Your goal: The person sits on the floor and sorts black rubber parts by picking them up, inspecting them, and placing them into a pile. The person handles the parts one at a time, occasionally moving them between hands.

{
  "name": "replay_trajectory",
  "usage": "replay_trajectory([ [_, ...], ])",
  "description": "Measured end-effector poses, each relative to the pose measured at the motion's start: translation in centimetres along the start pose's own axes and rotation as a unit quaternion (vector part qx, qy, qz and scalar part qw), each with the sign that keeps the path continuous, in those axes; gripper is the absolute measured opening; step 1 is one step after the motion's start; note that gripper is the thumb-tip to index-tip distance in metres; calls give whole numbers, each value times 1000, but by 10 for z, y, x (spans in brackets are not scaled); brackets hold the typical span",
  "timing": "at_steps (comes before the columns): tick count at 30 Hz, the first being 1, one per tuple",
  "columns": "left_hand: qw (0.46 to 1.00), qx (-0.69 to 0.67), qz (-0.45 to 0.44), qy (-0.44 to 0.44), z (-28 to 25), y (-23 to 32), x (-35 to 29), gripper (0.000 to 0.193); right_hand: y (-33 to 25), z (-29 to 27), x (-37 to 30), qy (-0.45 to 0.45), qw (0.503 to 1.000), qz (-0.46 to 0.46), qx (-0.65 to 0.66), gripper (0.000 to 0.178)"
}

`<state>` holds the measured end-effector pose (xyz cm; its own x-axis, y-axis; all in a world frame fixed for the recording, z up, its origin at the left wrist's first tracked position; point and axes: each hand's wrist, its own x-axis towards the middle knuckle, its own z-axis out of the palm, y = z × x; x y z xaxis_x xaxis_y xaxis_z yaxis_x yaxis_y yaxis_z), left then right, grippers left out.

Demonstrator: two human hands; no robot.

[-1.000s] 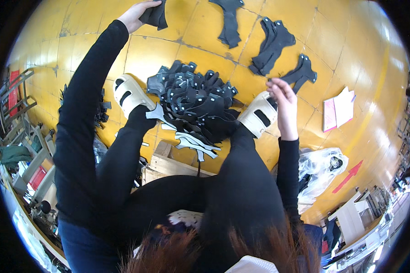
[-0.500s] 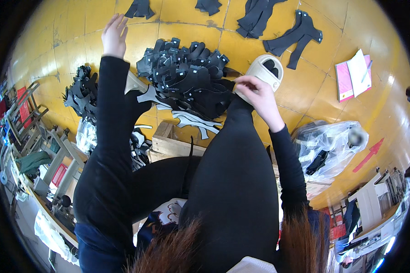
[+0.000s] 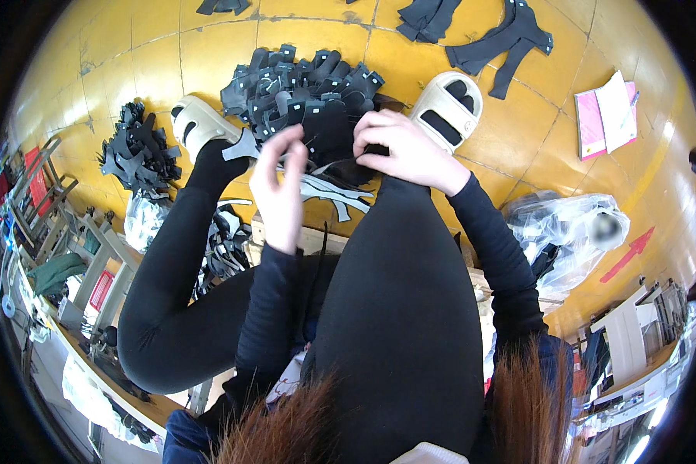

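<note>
A heap of black cut fabric pieces (image 3: pixel 301 89), several with small white tags, lies on the floor between my feet. At its right near edge my right hand (image 3: pixel 410 151) is closed, thumb and fingers pinched about a black cut piece (image 3: pixel 373 150) that merges with the dark heap. My left hand (image 3: pixel 278 193) hovers over the near left side of the heap, slightly blurred. Its fingers are bent but apart, and nothing shows in them. Grey-white cut strips (image 3: pixel 336 193) lie just under and between my hands.
Beige slippers (image 3: pixel 201 122) are on my feet. A second dark pile (image 3: pixel 139 151) lies at left. Flat black pieces (image 3: pixel 503 39) lie at the far right, near a pink notebook (image 3: pixel 591 124). A clear plastic bag (image 3: pixel 580 240) and work tables (image 3: pixel 77 348) stand at the sides.
My left hand has come back from the far left to the near side of the heap. My right hand has shifted left and closed at the heap's edge. The view has shifted slightly.
</note>
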<state>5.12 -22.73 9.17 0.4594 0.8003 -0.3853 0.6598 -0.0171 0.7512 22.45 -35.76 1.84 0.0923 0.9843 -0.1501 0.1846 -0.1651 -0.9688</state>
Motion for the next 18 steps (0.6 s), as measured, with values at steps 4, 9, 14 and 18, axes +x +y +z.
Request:
replay_trajectory([
  [4,984,122,114,-67,14,-4,-26,49,2,4,7,-24,996,14,80,14],
  [9,977,-152,-144,46,22,-31,-38,45,-6,-4,16,-34,995,40,84,16],
  [14,956,-228,-184,-18,32,-28,-33,37,-9,-9,16,-78,984,53,151,15],
  [18,939,-283,-197,3,39,-21,-44,24,5,1,24,95,993,36,64,13],
])
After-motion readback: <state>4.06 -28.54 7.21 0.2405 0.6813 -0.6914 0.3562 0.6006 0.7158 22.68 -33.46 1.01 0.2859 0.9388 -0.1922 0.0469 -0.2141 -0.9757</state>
